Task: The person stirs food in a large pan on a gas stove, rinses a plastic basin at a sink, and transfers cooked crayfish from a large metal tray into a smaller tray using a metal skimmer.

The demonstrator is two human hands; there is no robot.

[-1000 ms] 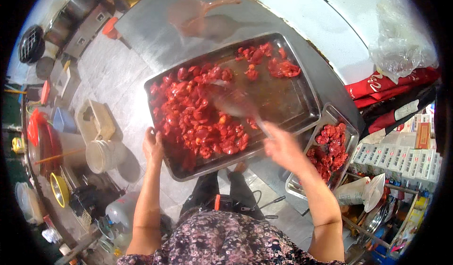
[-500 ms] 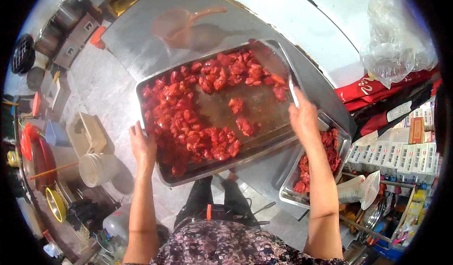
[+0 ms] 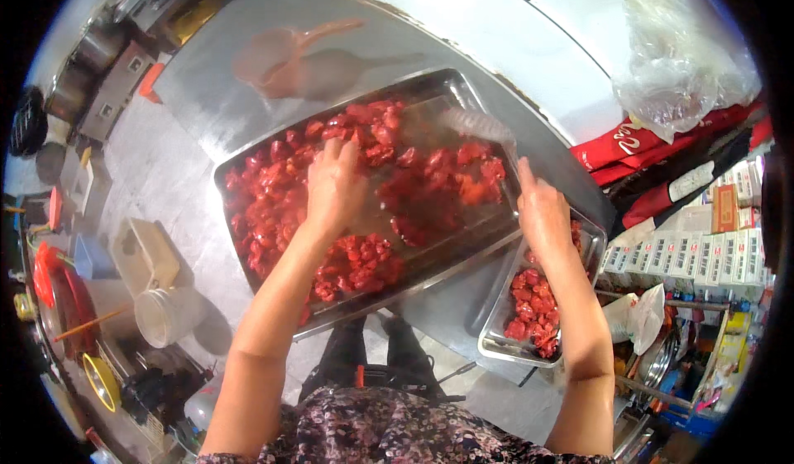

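A large metal tray lies aslant on the grey steel table, heaped with glossy red meat pieces. My left hand is over the middle of the heap, its bent fingers closed among the pieces with a bit of red meat at their tips. At the tray's right rim, my right hand grips a pale, flat implement; motion smears its long end over the tray, so its kind cannot be made out. Below the right forearm, a smaller metal tray holds more red meat, partly hidden by the arm.
A pinkish dipper rests on the steel table behind the large tray. Plastic bags hang at the right, above stacked white boxes. On the left floor are a white bucket and a beige basin.
My left hand has left the tray's left rim and moved right into the meat. The implement in my right hand has swung inward over the tray. Pieces now lie across the once bare middle.
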